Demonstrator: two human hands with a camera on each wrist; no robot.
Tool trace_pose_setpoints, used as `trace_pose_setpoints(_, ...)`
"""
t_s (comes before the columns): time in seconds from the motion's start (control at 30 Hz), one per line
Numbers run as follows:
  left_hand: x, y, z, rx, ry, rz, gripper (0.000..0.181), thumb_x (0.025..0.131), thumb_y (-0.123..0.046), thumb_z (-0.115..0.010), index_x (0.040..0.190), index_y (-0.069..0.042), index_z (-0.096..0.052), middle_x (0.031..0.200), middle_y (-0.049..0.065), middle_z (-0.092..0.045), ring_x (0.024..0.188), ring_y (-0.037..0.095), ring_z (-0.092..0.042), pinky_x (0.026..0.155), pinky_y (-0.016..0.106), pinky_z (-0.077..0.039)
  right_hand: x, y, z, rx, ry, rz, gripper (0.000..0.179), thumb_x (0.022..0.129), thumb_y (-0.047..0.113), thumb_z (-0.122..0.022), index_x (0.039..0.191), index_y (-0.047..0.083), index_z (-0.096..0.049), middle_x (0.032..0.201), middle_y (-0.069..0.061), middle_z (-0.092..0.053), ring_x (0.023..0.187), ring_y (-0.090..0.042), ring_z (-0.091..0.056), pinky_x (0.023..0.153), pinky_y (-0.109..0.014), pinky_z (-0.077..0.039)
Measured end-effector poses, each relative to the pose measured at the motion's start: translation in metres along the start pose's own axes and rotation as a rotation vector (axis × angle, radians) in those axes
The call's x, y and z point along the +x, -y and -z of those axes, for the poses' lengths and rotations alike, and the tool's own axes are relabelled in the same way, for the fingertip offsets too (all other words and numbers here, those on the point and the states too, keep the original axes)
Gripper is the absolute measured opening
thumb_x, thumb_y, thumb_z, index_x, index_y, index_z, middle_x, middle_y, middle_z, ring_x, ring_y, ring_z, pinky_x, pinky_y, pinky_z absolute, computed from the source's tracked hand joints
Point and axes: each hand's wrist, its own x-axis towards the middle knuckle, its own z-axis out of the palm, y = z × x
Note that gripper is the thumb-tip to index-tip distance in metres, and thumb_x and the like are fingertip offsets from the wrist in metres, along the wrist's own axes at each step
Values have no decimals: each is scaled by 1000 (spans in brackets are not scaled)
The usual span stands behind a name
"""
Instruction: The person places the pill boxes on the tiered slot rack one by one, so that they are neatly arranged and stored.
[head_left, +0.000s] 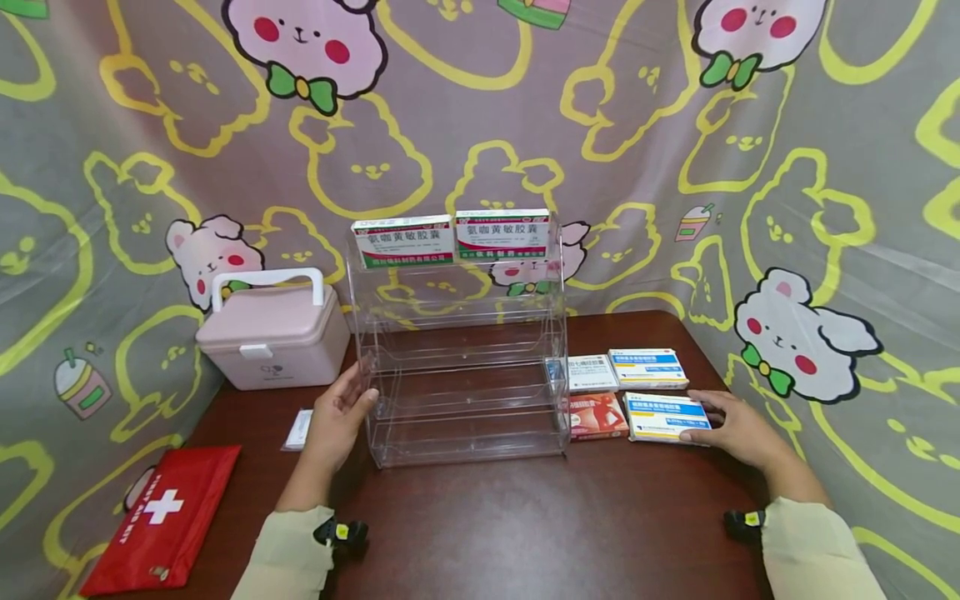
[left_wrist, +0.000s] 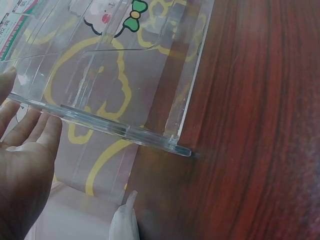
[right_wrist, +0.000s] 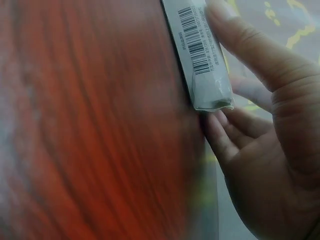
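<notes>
A clear acrylic tiered display rack (head_left: 468, 400) stands mid-table, with two green-and-red medicine boxes, a left one (head_left: 402, 242) and a right one (head_left: 502, 235), on its top tier. My left hand (head_left: 337, 417) grips the rack's left side; in the left wrist view the left hand's (left_wrist: 25, 165) thumb and fingers lie on either side of the side panel. On the right, my right hand (head_left: 738, 429) holds a blue-and-white medicine box (head_left: 666, 417) by its right end, thumb in front. The right wrist view shows the box's (right_wrist: 197, 57) barcode side; some fingers are partly hidden behind it.
Beside the rack's right side lie a white box (head_left: 591, 373), another blue-and-white box (head_left: 648, 369) and a red box (head_left: 596, 417). To the left are a pink handled case (head_left: 273, 342), a small white packet (head_left: 298, 429) and a red first aid pouch (head_left: 161, 521). A patterned curtain (head_left: 637, 158) hangs behind.
</notes>
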Motion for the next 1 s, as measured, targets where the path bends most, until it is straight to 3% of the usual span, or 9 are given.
trace_pose_setpoints(0.07,-1,0,0,6,2,4,63,109,-8,-67,166,-2,-42,169,23,-47,159,36,-40,115,5,-38,-1,0,0,-5,5,-7,103,86,47,-92,158,-9,-46,146,-36,-56,123,-47,-62,101,-55,-59)
trace_pose_setpoints(0.17,-1,-1,0,-3,3,7,63,108,-6,-66,166,-1,-42,169,22,-47,159,36,-40,116,6,-38,-2,0,1,-9,1,-10,103,86,47,-93,158,-10,-45,143,-36,-57,121,-47,-62,99,-54,-59)
trace_pose_setpoints(0.4,0,0,0,-13,-10,-2,62,108,-4,-66,166,-2,-43,168,22,-48,158,36,-41,115,5,-38,-3,1,2,9,-42,-23,106,82,43,-97,157,-11,-44,140,-35,-48,118,-46,-63,85,-25,-60)
trace_pose_setpoints(0.47,1,0,0,-9,-9,-6,62,108,-5,-66,166,-2,-43,168,22,-47,159,36,-41,116,5,-38,-3,1,1,29,-63,-36,106,82,41,-98,157,-11,-44,140,-35,-47,119,-48,-64,86,-28,-64)
trace_pose_setpoints(0.53,1,0,-1,-7,-7,-10,62,108,-5,-66,166,-2,-43,169,22,-47,159,36,-41,116,5,-38,-4,1,0,42,-92,-52,103,82,38,-98,157,-10,-45,141,-35,-47,121,-51,-64,92,-40,-67)
trace_pose_setpoints(0.6,0,-1,-1,-5,-6,-11,62,108,-6,-66,166,-2,-43,168,22,-47,159,36,-41,115,5,-38,-5,1,-1,60,-122,-70,98,84,35,-96,157,-8,-46,144,-38,-50,124,-54,-64,97,-51,-66)
trace_pose_setpoints(0.67,0,-1,-1,-9,-3,-6,63,109,-7,-67,166,-2,-43,168,22,-47,158,36,-41,115,5,-39,-6,2,-1,73,-148,-93,92,87,34,-94,157,-6,-49,146,-40,-54,126,-54,-65,98,-55,-65)
trace_pose_setpoints(0.83,-1,-1,-2,-17,6,9,63,109,-9,-67,167,-1,-42,168,22,-47,158,37,-41,113,5,-41,-11,7,3,62,-209,-87,70,93,28,-90,147,-4,-59,138,-37,-66,119,-50,-71,85,-36,-69)
trace_pose_setpoints(1.0,-2,-2,-1,2,0,18,63,109,-7,-66,167,-3,-42,169,22,-46,160,36,-40,115,5,-38,-14,17,9,34,-284,-12,48,95,24,-87,133,0,-70,125,-30,-74,110,-45,-74,73,-6,-55)
